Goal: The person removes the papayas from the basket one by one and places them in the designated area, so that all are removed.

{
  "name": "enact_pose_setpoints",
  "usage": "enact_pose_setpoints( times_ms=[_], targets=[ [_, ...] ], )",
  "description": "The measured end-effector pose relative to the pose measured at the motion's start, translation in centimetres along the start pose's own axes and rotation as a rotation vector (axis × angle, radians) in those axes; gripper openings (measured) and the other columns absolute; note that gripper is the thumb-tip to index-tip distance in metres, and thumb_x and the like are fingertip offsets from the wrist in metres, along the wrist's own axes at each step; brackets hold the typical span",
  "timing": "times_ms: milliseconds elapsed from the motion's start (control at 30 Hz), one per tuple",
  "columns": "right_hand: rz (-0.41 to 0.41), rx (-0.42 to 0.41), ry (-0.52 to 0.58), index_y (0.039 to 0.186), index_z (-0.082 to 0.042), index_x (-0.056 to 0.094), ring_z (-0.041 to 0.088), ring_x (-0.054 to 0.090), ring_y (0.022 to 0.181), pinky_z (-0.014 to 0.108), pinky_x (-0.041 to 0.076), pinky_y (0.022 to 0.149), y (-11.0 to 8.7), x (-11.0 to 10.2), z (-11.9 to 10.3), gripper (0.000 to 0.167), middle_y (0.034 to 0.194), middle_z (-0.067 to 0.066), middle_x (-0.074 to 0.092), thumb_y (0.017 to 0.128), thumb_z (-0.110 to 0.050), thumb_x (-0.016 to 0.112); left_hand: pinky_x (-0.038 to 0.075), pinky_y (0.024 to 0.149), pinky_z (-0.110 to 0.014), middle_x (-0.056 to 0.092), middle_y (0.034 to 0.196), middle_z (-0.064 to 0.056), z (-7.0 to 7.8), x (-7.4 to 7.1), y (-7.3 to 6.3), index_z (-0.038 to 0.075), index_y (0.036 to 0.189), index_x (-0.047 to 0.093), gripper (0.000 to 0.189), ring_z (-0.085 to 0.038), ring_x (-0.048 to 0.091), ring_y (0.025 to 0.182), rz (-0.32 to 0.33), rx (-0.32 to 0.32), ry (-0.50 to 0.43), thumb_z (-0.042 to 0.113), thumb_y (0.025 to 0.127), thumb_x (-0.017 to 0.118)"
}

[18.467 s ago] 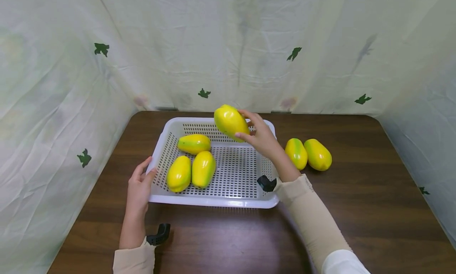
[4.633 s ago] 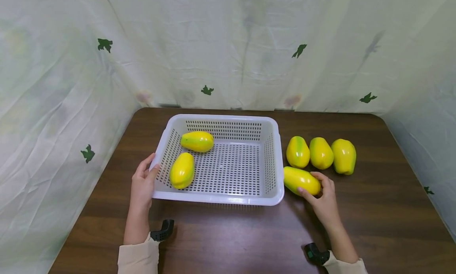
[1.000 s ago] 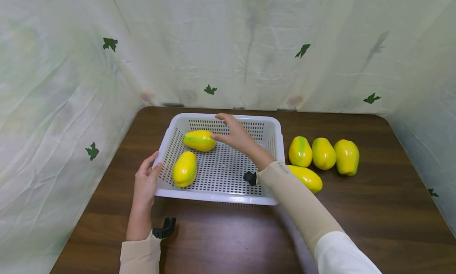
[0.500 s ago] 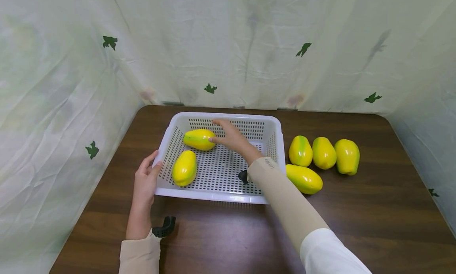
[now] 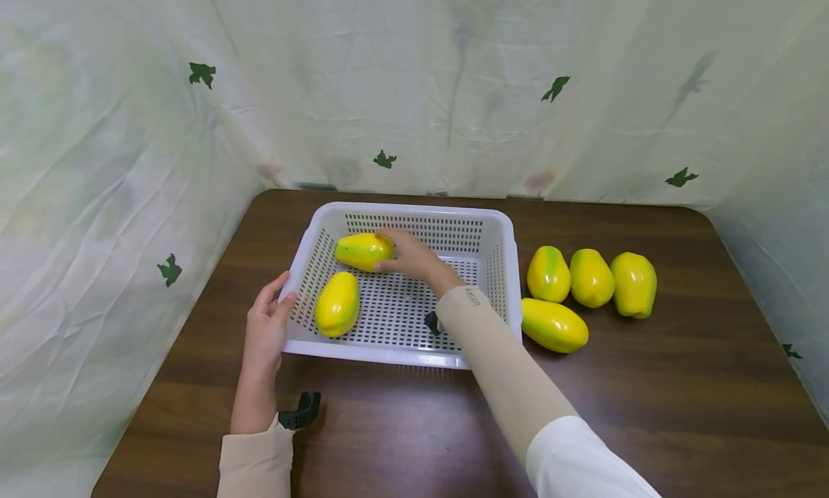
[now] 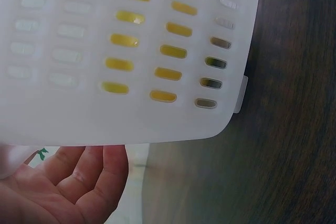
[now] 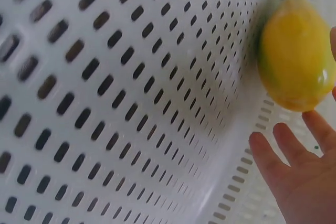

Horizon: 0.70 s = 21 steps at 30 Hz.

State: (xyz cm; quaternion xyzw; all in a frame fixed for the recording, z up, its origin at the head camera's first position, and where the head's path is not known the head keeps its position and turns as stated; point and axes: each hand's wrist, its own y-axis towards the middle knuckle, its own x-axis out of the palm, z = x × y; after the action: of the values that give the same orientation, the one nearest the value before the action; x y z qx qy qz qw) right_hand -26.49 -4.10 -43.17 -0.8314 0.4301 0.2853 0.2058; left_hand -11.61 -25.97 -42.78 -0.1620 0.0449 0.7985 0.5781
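Observation:
A white perforated plastic basket stands on the table with two glossy yellow-green papayas inside. My left hand holds its left rim, thumb on the near side; in the left wrist view the curled fingers show beside the basket wall. Inside the basket, my right hand has thumb and finger at the right end of the back papaya. The right wrist view shows that papaya against a fingertip, other fingers extended off it; the thumb is mostly cut off. The second papaya lies nearer the front left.
Right of the basket, three papayas stand in a row: one, another and a third. A further papaya lies in front, close to the basket's right wall. Behind the brown wooden table hangs a pale curtain.
My right hand has lowered into the basket and closed its fingers toward the back papaya's end. Earlier, it set papayas from the basket onto the table at right. The left hand stays at the rim.

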Motion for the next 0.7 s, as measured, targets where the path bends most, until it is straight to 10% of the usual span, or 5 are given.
enact_pose_setpoints(
  times_ms=[700],
  targets=[
    [0.008, 0.07, -0.078, 0.136, -0.025, 0.039, 0.018, 0.036, 0.121, 0.037, 0.029, 0.101, 0.34, 0.93, -0.88, 0.058, 0.136, 0.003, 0.034, 0.084, -0.02, 0.063, 0.045, 0.081, -0.046, 0.051, 0.125, -0.015, 0.21, 0.01, 0.12, 0.025, 0.139, 0.035, 0.046, -0.03, 0.055, 0.102, -0.004, 0.016, -0.01, 0.033, 0.094, 0.044]
  ],
)
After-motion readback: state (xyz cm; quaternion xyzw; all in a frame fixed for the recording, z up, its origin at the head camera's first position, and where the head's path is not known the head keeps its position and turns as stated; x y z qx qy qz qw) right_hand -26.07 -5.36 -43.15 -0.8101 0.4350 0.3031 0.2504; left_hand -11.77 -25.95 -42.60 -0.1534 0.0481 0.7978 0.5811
